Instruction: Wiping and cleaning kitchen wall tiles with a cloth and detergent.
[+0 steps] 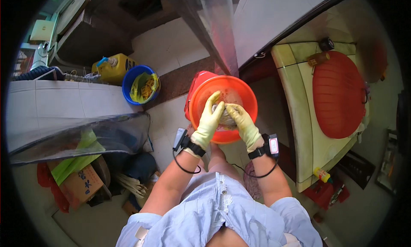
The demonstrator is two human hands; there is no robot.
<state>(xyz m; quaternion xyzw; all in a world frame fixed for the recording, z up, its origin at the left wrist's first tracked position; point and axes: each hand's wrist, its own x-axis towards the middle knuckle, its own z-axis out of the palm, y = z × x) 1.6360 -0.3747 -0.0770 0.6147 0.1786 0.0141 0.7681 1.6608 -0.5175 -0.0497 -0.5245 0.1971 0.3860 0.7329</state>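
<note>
Both my hands wear pale yellow rubber gloves and work over an orange plastic basin (250,99). A crumpled greyish cloth (228,119) is bunched between them. My left hand (210,114) is at the cloth's left side, thumb and forefinger spread around a bit of it, the other fingers hidden. On the right side, my right hand (242,118) has its fingers curled onto the same cloth. Suds or bubbles show inside the basin past my fingertips. Under the basin's left edge is a red plastic container (197,81).
A blue bucket (126,86) lined with a yellow-green bag stands beside a yellow jug (118,65). Clear plastic sheeting (221,29) hangs ahead. To the right, a tiled counter (290,86) carries a red oval cover (338,96). A cardboard box (82,186) lies at lower left.
</note>
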